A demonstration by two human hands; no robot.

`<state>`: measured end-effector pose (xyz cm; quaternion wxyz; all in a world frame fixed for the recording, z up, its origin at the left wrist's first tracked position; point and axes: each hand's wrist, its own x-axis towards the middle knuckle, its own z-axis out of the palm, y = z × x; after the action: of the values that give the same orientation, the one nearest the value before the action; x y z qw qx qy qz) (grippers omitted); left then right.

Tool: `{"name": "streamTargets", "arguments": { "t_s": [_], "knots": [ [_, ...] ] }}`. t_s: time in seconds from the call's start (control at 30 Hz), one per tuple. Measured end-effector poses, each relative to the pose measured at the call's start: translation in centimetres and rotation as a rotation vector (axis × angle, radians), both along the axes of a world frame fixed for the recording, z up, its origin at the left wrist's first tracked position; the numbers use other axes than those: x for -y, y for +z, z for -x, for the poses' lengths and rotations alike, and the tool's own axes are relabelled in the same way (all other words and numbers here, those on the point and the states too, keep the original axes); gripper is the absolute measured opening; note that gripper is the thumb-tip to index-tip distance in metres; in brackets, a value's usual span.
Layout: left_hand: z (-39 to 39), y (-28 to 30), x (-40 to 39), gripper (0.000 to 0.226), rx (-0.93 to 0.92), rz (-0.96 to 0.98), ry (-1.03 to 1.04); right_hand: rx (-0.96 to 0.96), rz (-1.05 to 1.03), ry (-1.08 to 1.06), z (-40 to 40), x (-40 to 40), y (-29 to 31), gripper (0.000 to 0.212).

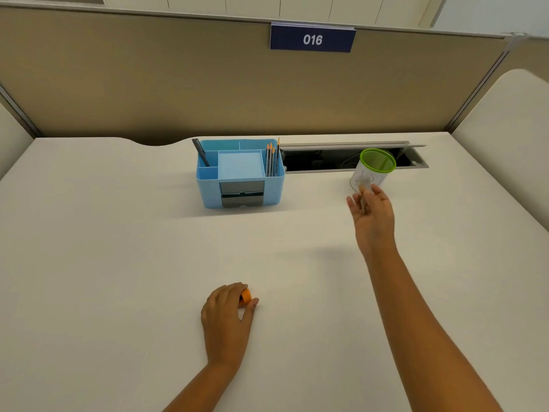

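My left hand [227, 316] rests on the white desk [118, 248] near its front and pinches a small orange object [246, 296] between fingers and thumb. My right hand [372, 215] is stretched out to the back right, just in front of a clear cup with a green rim [376, 165]. A thin, blurred stick with an orange end [362, 193], like a pencil, lies between its thumb and fingers and points up at the cup. A blue desk organizer [240, 173] at the back centre holds several orange-tipped pencils [272, 159] and a dark pen [200, 151].
Behind the cup an open cable tray [326, 160] is sunk into the desk, its lid raised. A beige partition [208, 84] with a blue sign reading 016 [312, 39] closes off the back. Side panels stand at both sides.
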<state>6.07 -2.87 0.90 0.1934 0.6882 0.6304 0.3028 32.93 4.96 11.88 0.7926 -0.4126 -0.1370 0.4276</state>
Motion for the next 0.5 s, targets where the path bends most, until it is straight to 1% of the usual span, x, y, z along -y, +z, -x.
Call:
{"name": "streamTargets", "arguments": {
  "t_s": [0.1, 0.2, 0.4, 0.5],
  "knots": [
    [0.1, -0.3, 0.0, 0.03, -0.014, 0.007, 0.004, 0.008, -0.013, -0.079, -3.1, -1.8, 0.5, 0.009],
    [0.1, -0.4, 0.0, 0.035, -0.019, 0.011, 0.001, 0.06, 0.043, -0.112, -6.1, -3.2, 1.0, 0.007],
    [0.2, -0.4, 0.0, 0.033, -0.034, 0.008, -0.011, 0.221, 0.25, -0.18, -9.6, -5.2, 2.5, 0.01],
    [0.2, -0.3, 0.0, 0.039, -0.039, 0.014, -0.007, 0.345, 0.402, -0.211, -11.0, -6.1, 2.2, 0.019]
  ]
}}
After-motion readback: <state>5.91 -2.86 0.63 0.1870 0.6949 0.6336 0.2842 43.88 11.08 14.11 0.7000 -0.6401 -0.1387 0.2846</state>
